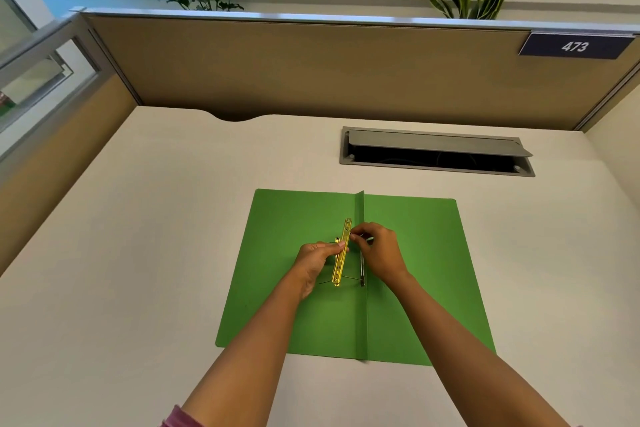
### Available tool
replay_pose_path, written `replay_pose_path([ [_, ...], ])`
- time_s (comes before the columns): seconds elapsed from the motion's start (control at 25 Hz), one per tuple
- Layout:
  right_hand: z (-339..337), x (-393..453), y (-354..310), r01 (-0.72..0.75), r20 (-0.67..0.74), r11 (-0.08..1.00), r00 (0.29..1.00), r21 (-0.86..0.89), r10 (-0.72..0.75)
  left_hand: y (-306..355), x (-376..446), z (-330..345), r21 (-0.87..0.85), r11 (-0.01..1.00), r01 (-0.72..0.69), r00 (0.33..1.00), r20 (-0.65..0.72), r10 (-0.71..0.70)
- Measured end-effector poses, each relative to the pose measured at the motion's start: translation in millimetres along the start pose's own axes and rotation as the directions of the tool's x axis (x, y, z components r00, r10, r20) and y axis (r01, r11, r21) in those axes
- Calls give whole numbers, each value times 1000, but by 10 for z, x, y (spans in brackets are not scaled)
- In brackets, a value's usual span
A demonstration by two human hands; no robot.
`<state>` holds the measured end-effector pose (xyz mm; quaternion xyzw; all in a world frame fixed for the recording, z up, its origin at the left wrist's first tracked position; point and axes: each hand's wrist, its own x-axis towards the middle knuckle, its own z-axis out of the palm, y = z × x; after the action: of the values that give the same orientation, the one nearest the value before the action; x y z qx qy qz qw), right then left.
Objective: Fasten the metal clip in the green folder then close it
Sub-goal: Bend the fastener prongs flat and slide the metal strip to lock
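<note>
The green folder (426, 253) lies open and flat on the desk, its spine fold running down the middle. A gold metal clip bar (341, 262) rests lengthwise just left of the spine, with thin metal prongs showing under its lower end. My left hand (313, 260) grips the bar's middle from the left. My right hand (379, 251) pinches at the bar's upper part from the right, its fingertips closed on a thin prong. The upper prong is mostly hidden by my fingers.
An open cable hatch (436, 151) with a grey lid sits in the desk behind the folder. Tan partition walls (311, 66) close the desk at the back and left. A sign reading 473 (573, 45) hangs at the upper right. Plants stand behind the partition.
</note>
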<state>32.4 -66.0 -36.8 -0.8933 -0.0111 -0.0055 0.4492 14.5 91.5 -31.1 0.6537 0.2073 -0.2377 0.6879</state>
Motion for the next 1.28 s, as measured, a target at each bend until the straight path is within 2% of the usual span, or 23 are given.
replay_pose_path([
  [0.2,-19,4,3,-3,4,1000,1000,26,3,15,0,13,25,1000,7,1000,4,-7],
  [0.4,-20,-247,40,-17,-74,984,997,178,30,9,2,25,24,1000,10,1000,-18,-9],
  [0.56,-32,-591,128,70,62,980,995,187,-83,2,-7,44,28,999,-17,1000,-21,17],
  [0.64,-26,-673,122,126,152,982,977,142,-148,9,-12,57,35,999,-16,1000,-25,16],
  [0.72,1,-678,108,168,186,983,966,68,-178,11,-6,55,36,999,-12,1000,-25,13],
  [1.0,68,-670,76,88,31,994,995,65,-90,0,10,118,52,999,-1,999,-53,4],
  [1.28,71,-702,79,54,1,992,999,113,-54,1,5,144,47,999,-9,997,-77,13],
])
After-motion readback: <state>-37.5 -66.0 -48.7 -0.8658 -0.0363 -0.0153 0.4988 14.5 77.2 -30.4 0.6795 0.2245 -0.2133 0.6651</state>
